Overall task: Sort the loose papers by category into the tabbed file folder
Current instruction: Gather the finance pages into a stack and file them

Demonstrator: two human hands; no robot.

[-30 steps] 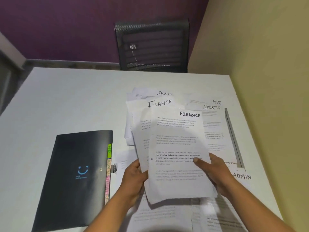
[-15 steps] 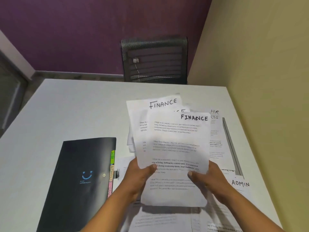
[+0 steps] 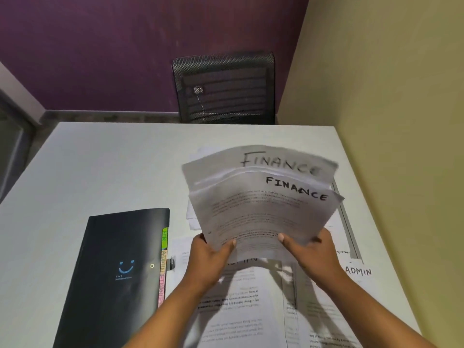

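You are gripping the FINANCE sheets by their near edge, your left hand and right hand each curling round the stack above the worktop. The tabbed file folder is lying closed to your left, long axis running away from you, tabs facing the sheets — your left hand is sitting nearer. Blur is smearing the print — the lower tab labels are proving hard to read.

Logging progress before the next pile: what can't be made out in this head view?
- Head view: sheet count in the white FINANCE paper stack, gripped by left hand and right hand; sheets overlap and blur.
- Headings of white loose sheets on the pale table behind it; the stack hides them.
- Black tabbed plastic file folder: lower end cut by the frame edge.
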